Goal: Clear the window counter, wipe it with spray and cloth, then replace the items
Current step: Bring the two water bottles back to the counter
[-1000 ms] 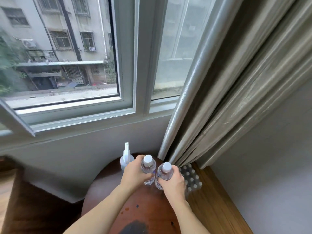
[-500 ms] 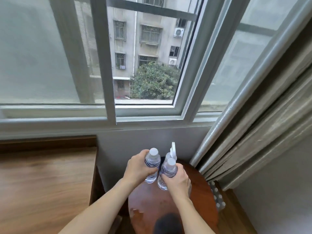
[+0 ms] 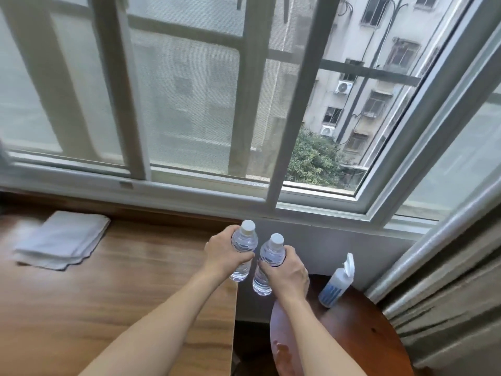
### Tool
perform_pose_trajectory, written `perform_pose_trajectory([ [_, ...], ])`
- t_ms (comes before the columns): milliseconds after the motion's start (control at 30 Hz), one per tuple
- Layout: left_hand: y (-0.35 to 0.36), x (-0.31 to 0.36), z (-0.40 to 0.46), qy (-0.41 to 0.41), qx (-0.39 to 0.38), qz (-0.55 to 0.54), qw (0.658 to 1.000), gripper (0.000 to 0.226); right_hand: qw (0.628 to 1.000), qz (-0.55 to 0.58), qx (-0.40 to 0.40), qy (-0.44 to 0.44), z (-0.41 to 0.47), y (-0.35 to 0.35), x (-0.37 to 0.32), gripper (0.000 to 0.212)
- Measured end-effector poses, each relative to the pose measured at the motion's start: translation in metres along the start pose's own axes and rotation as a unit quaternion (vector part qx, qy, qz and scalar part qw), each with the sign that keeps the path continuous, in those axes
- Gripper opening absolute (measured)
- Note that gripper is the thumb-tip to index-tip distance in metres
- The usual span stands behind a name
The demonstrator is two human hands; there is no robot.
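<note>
Fingers of each hand wrapped round a water bottle; desk bare but cloth, so likely replacing items.

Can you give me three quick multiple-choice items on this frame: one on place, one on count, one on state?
1. Where does the spray bottle stand?
A. on the round table
B. on the counter
C. on the window sill

2. How many water bottles are held?
A. one
B. two
C. three

3. What state is the cloth in?
A. folded, lying on the counter
B. bunched in the right hand
C. draped over the spray bottle

Key: 1 A, it stands on the dark round table by the curtain. 2 B, the left hand grips one bottle and the right hand grips another. 3 A, it lies flat and folded at the counter's far left.
</note>
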State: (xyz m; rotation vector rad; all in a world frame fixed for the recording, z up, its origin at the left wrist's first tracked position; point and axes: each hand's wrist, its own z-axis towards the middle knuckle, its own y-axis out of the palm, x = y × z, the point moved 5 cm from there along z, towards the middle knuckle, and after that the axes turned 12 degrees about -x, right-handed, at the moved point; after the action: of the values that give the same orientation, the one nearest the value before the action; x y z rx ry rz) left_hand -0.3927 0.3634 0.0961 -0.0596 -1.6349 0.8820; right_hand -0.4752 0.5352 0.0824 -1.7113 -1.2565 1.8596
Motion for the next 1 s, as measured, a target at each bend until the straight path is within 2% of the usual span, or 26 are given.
perform_pose_trajectory([
  [167, -0.053, -0.010, -0.004, -0.018, 0.068, -0.003, 0.998, 0.059, 0.997, 0.011, -0.013, -0.069, 0.010, 0.021, -0.056, 0.048],
  [433, -0.127, -0.046, -0.017, -0.070, 0.157, -0.010, 0.985, 0.054, 0.986, 0.023, -0.087, -0.142, 0.022, 0.072, -0.136, 0.045],
  [700, -0.212, -0.120, -0.049, -0.130, 0.178, -0.013, 0.975, 0.054, 0.973, 0.019, -0.147, -0.180, -0.005, 0.151, -0.220, 0.042],
  [1000, -0.341, -0.214, -0.081, -0.135, 0.182, 0.015, 0.974, 0.056, 0.969, 0.056, -0.160, -0.179, -0.064, 0.255, -0.330, 0.045],
])
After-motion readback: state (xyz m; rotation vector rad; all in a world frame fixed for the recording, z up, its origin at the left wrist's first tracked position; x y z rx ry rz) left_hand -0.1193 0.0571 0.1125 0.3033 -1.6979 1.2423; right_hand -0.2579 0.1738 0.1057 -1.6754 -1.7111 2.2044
